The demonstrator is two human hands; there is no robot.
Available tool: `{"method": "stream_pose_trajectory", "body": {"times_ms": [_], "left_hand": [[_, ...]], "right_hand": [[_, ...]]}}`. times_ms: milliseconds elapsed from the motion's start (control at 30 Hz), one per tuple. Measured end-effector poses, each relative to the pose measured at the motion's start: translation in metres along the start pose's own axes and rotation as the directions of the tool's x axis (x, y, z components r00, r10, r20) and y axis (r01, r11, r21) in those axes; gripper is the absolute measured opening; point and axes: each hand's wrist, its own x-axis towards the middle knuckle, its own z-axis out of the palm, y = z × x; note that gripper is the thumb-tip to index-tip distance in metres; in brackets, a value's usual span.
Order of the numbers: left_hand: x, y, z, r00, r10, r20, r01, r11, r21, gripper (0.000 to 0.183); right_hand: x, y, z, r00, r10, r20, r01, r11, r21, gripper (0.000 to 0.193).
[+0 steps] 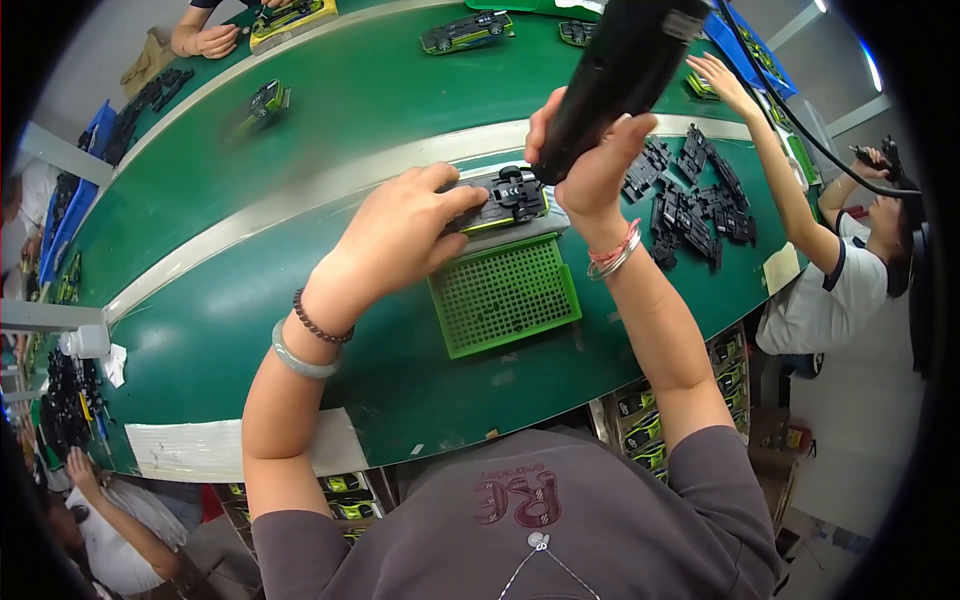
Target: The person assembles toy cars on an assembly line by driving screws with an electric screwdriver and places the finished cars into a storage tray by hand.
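Observation:
My left hand (400, 235) presses down on an upturned toy car (505, 198), its black chassis facing up, at the far edge of a green perforated tray (505, 295). My right hand (595, 160) grips a black electric screwdriver (615, 75), held tilted, with its tip down at the car's chassis. A cable runs from the screwdriver's top toward the upper right.
A pile of black chassis parts (695, 200) lies right of the tray on the green conveyor table (300, 130). Finished green toy cars (465, 32) ride the belt. A person at right (840, 270) reaches onto the table; another person's hand (205, 40) works far left.

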Motion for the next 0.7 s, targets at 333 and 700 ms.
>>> {"method": "stream_pose_trajectory", "body": {"times_ms": [333,700], "left_hand": [[-0.001,-0.004,0.002,0.999,-0.029,0.026,0.03,0.999,-0.022,0.041],[-0.002,-0.003,0.003,0.999,-0.035,0.024,0.035,0.999,-0.013,0.041]], "right_hand": [[-0.093,-0.035,-0.019,0.997,0.05,-0.058,-0.025,0.927,0.374,0.108],[-0.102,-0.018,-0.026,0.99,-0.029,-0.136,0.068,0.953,0.296,0.107]]}}
